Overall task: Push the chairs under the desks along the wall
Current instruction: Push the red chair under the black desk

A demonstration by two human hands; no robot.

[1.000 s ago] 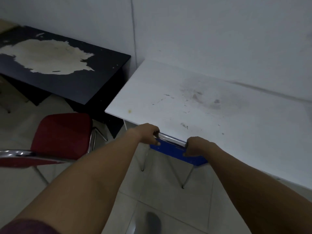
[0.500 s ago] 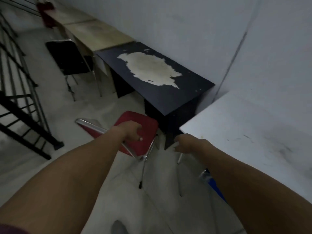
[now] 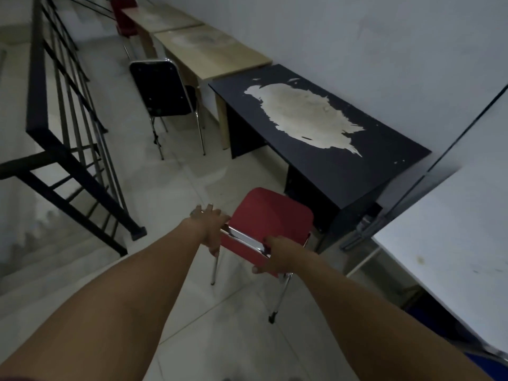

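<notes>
A red chair (image 3: 270, 215) with chrome legs stands on the floor just in front of the black desk (image 3: 324, 138), whose top has a large worn pale patch. My left hand (image 3: 210, 226) is on the left end of the chair's chrome backrest bar, fingers partly spread. My right hand (image 3: 277, 258) grips the right end of the backrest. The seat's front edge is near the black desk's right end. A white desk (image 3: 450, 243) stands at the right, with a blue chair (image 3: 489, 364) beneath it, mostly hidden.
A black chair (image 3: 165, 89) stands pulled out from a beige desk (image 3: 211, 50) farther along the wall. Another beige desk and a red chair (image 3: 123, 15) lie beyond. A black stair railing (image 3: 63, 111) borders the aisle on the left, with stairs dropping below.
Both hands let go of the blue chair under the white desk, and my view swung left. Both hands now hold the red chair's backrest; half a second ago only the left one touched it.
</notes>
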